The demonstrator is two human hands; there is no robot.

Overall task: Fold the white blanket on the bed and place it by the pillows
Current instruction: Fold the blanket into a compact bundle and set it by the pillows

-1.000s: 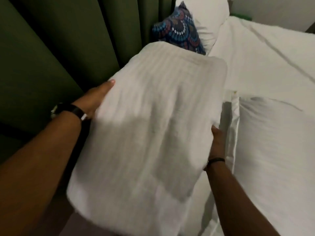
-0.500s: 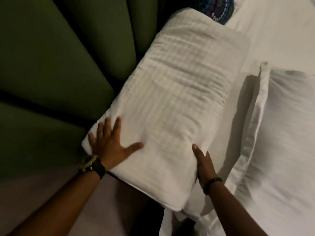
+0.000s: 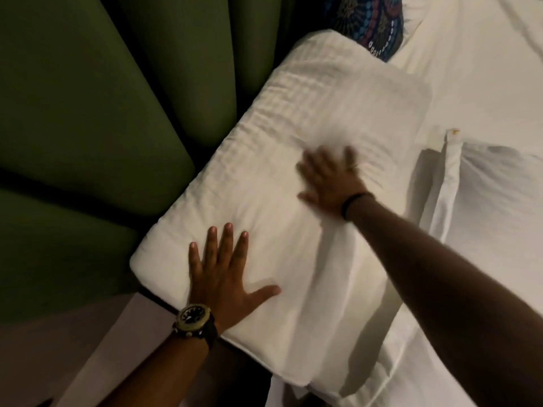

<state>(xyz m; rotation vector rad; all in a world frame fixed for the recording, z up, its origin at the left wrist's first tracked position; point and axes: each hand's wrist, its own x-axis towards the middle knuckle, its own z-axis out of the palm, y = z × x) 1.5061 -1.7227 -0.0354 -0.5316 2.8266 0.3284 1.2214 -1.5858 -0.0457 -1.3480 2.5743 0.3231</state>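
The folded white blanket (image 3: pixel 308 136) lies as a thick rectangular bundle along the left edge of the bed, its far end near a patterned blue pillow (image 3: pixel 364 22). My left hand (image 3: pixel 226 277), with a watch on the wrist, rests flat on the blanket's near left corner, fingers spread. My right hand (image 3: pixel 329 177) lies palm down on the middle of the blanket, blurred by motion. A white pillow (image 3: pixel 499 186) sits to the right of the blanket, its flanged edge facing it.
Dark green padded panels (image 3: pixel 88 113) stand close along the left side of the bed. White bed sheet (image 3: pixel 476 69) stretches away at the upper right. A strip of pale floor (image 3: pixel 58 362) shows at the lower left.
The blanket went from being held up in both hands to lying on the bed. My right hand left the blanket's side edge and moved onto its top; my left stays flat near the corner.
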